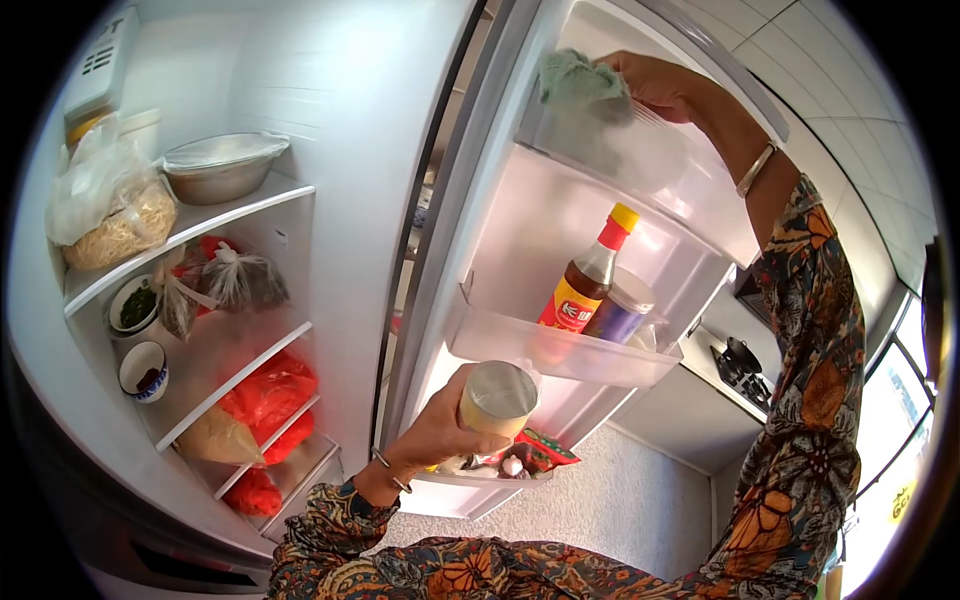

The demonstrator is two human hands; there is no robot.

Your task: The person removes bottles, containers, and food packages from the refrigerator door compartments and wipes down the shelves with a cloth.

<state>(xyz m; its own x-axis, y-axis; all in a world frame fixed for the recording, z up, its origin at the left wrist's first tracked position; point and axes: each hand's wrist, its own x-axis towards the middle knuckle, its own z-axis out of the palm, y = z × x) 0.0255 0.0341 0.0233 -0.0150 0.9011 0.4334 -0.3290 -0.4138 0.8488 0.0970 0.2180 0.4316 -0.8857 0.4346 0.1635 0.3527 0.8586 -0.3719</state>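
Note:
My left hand (447,420) is wrapped round a can with a pale metallic top (500,392), held upright in front of the lower part of the open fridge door. High on the right, my right hand (650,88) grips a green cloth (583,82) at the top door shelf (640,170). The cloth hangs over the inside of that shelf. Below it, a sauce bottle (575,290) with a yellow cap stands in the middle door shelf (560,350), next to a jar (622,305) with a purple label.
Fridge shelves (200,235) on the left hold a covered metal bowl (222,165), a bag of noodles (120,225), small bowls (143,372) and red bags (270,395). Packets (540,452) lie in the bottom door shelf. A counter with a stove (740,365) stands beyond the door.

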